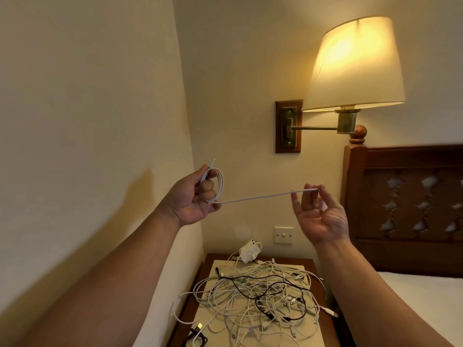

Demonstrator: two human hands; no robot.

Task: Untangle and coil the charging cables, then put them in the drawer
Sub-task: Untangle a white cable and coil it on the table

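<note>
Coiling step, up in the air: left hand grips a few loops of one white cable, right hand pinches its free end, strand stretched between them. Next move, I'd guess, is wrapping that tail onto the loops. The tangle sits on the table below.

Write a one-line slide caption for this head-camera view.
Left hand holds loops of a white cable; right hand pinches its free end, above tangled cables on the nightstand.

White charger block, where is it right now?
In the head view, the white charger block sits at the back of the nightstand, behind the cable tangle and just below-left of the wall switch.
</note>
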